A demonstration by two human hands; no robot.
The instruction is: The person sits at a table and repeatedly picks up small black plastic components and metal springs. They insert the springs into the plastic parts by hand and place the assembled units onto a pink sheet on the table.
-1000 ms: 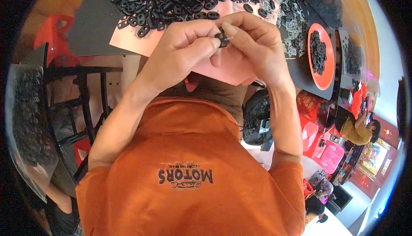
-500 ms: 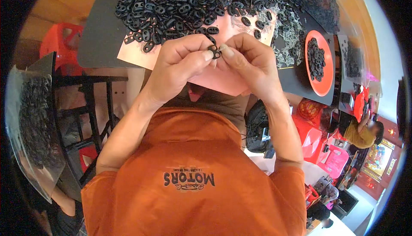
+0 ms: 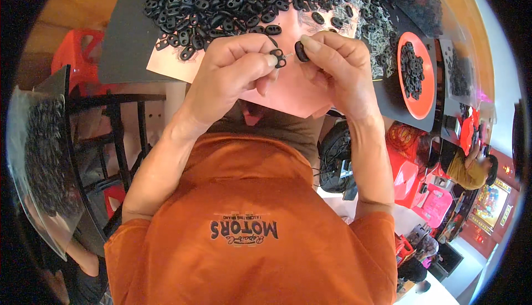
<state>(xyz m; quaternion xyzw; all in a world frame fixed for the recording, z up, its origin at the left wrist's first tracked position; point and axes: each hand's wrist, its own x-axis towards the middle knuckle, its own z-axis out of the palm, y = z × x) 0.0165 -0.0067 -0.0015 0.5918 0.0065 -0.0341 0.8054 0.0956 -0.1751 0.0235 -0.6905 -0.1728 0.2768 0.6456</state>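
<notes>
Head view: a small black oval rubber piece [image 3: 301, 51] is pinched by right hand [image 3: 338, 66] fingers. Another black piece [image 3: 279, 59] is gripped by the left hand [image 3: 233, 75]. Either could be dropped if the pinch slackens.

matt black rubber pieces [image 3: 233, 5], glossy orange plastic tray [image 3: 424, 97]

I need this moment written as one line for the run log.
left hand: pinches small black part | right hand: pinches black oval piece | pieces: close, apart | behind: black parts pile on pink sheet
</notes>
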